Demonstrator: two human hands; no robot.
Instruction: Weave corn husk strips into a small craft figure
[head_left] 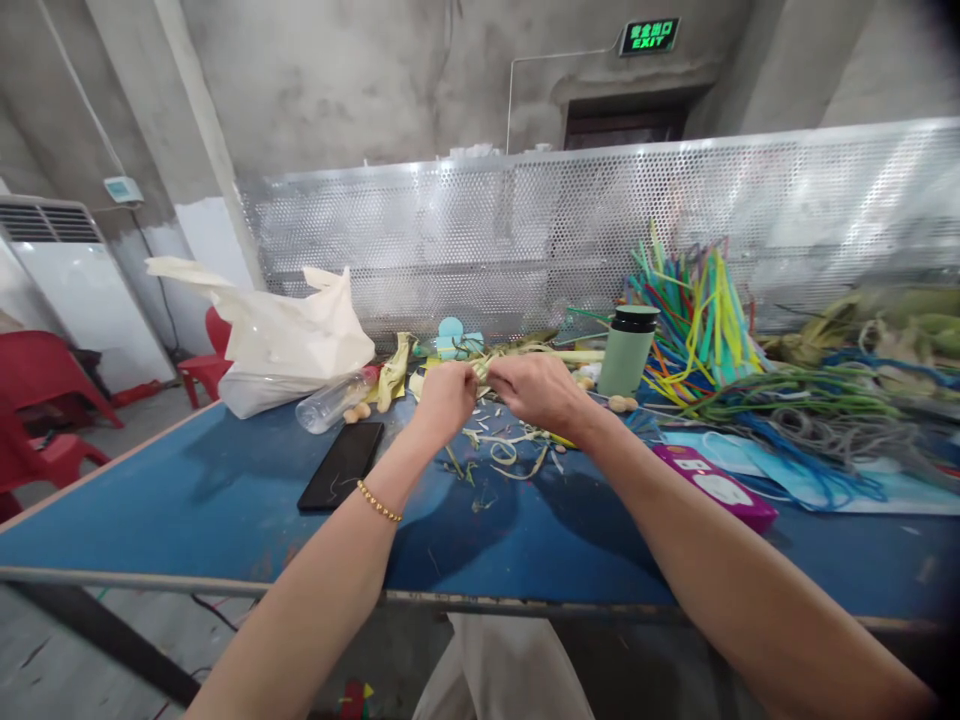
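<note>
Above the middle of the blue table, my left hand (448, 393) and my right hand (541, 388) are close together, both with fingers curled in. Between them run thin pale green strips (482, 368), like split leaf or stalk, pinched by both hands; the fingertips and the exact grip are partly hidden. Loose curled scraps (504, 452) of the same pale green lie on the table below my hands. Just beyond my hands are longer pale stalks (574, 356).
Left of my hands are a black phone (343, 466), a clear plastic bottle (324, 405) and a white plastic bag (289, 335). To the right are a green tumbler (627, 352), a purple box (712, 486), blue face masks (806, 470) and bundled colored strips (701, 315). A perforated metal panel (480, 230) stands behind.
</note>
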